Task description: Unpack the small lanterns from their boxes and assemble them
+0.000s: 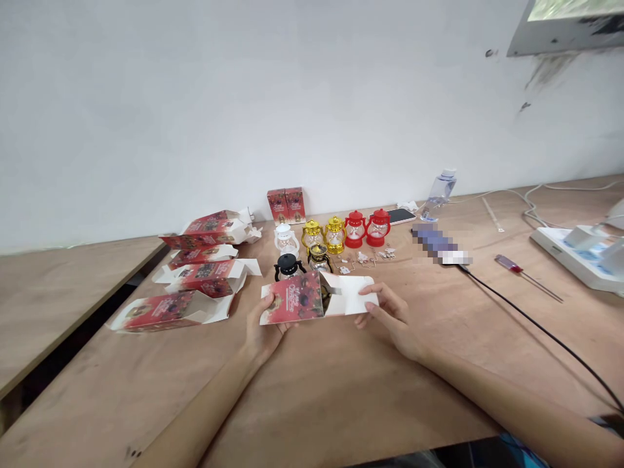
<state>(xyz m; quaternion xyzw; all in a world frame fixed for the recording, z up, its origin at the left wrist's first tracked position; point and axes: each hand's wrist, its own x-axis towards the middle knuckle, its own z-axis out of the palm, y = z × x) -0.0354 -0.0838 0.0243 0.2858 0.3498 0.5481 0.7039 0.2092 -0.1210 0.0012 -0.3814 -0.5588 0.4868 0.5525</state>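
Note:
A red printed gift box is held level above the table between both hands, its white end flap opened out to the right. Inside its open end, something dark and gold shows in part. My left hand grips the closed left end, thumb on the printed face. With thumb and fingers, my right hand pinches the white flap. Just behind the box stand a black mini lantern and a bronze-coloured lantern. Farther back are a white lantern, two gold lanterns and two red lanterns.
Several opened red boxes lie at the left, near a gap between tables. Two closed boxes stand against the wall. Small wire parts, a bottle, a cabled phone, a screwdriver and a power strip are rightward.

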